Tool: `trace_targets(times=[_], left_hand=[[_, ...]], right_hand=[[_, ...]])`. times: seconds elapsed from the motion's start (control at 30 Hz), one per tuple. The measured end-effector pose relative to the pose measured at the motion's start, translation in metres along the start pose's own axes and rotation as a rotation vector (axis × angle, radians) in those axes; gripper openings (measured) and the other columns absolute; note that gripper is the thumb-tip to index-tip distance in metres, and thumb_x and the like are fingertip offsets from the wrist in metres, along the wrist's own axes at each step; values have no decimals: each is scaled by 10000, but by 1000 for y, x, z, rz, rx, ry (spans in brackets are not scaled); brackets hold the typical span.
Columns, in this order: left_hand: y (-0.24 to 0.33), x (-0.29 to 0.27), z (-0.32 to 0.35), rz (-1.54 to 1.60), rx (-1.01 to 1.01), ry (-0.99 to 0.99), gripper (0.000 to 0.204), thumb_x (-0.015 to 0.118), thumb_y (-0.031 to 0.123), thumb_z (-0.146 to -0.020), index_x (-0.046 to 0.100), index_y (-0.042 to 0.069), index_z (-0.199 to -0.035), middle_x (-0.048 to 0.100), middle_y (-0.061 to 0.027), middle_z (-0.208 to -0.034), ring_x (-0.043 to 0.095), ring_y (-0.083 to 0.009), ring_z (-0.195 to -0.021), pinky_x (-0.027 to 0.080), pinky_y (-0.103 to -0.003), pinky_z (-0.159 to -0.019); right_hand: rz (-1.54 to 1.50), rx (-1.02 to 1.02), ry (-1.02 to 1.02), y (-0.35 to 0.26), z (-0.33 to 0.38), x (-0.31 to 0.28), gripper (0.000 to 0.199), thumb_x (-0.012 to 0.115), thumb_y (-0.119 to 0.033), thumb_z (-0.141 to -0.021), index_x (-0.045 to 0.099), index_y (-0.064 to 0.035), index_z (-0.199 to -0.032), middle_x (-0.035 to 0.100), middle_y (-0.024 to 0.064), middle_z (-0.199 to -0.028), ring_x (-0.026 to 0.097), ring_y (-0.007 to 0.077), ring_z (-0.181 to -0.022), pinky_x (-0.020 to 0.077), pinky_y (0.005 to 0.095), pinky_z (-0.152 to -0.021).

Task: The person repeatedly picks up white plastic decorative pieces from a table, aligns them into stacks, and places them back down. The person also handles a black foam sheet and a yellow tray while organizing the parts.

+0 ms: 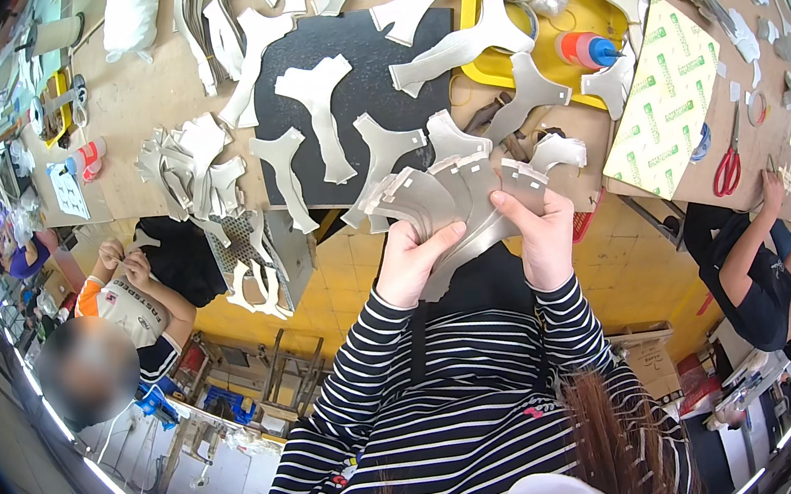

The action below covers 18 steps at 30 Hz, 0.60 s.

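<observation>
Fanned out between my two hands is a bunch of curved grey cut pieces [462,201], leather-like, with small white marks along their upper ends. My left hand [414,257] pinches the left side of the bunch, thumb on top. On its right side my right hand [544,237] grips with the thumb pressed over the pieces. The fingers beneath are partly hidden. Just beyond, more branched pale grey pieces [319,108] lie spread over a black mat [278,54] on the table [125,93].
Back right, a yellow tray [618,7] holds a red bottle with a blue cap [583,48] and plastic wrap. A printed yellow-green sheet [664,100] and red-handled scissors [730,168] lie farther right. Piled pieces [193,163] sit left. Other people work on both sides.
</observation>
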<state>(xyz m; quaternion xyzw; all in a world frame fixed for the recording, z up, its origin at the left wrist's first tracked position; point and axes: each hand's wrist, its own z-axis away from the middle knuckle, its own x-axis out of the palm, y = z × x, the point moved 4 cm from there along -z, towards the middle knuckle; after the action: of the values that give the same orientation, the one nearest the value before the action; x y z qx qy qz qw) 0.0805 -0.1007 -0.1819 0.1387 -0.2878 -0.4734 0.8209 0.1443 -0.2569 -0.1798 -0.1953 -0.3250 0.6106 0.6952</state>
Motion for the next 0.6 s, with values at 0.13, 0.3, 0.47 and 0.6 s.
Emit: trace_targets(times=[0.13, 0.3, 0.47, 0.6], left_hand=[[2, 7, 2, 19, 41, 19, 251, 658, 116, -873, 626, -39, -1068, 660, -45, -947, 587, -80, -827, 473, -232, -740], [2, -3, 0, 79, -62, -89, 287, 635, 139, -894, 602, -54, -1104, 654, -59, -988, 593, -103, -885, 470, -245, -795], [1, -11, -3, -125, -91, -81, 302, 640, 172, -902, 615, -64, -1088, 658, -52, -965, 587, -93, -854, 472, -241, -777], [6, -3, -4, -24, 5, -56, 274, 651, 151, -895, 632, -59, -1071, 666, -51, -953, 591, -89, -832, 479, -238, -760]], right_hand=[[-26, -37, 68, -2, 5, 0, 228, 689, -17, -827, 657, 26, -1048, 680, 37, -933, 597, 81, -815, 469, 225, -753], [-51, -10, 28, -4, -5, -4, 284, 692, -7, -817, 620, 19, -1090, 673, 48, -969, 610, 100, -849, 477, 238, -784], [-101, 16, 0, -4, -6, -4, 316, 707, 6, -797, 609, 12, -1097, 672, 56, -985, 624, 115, -870, 480, 247, -814], [-88, 19, -28, -3, -4, -4, 320, 714, 14, -785, 613, 8, -1089, 673, 52, -984, 624, 113, -867, 480, 248, -815]])
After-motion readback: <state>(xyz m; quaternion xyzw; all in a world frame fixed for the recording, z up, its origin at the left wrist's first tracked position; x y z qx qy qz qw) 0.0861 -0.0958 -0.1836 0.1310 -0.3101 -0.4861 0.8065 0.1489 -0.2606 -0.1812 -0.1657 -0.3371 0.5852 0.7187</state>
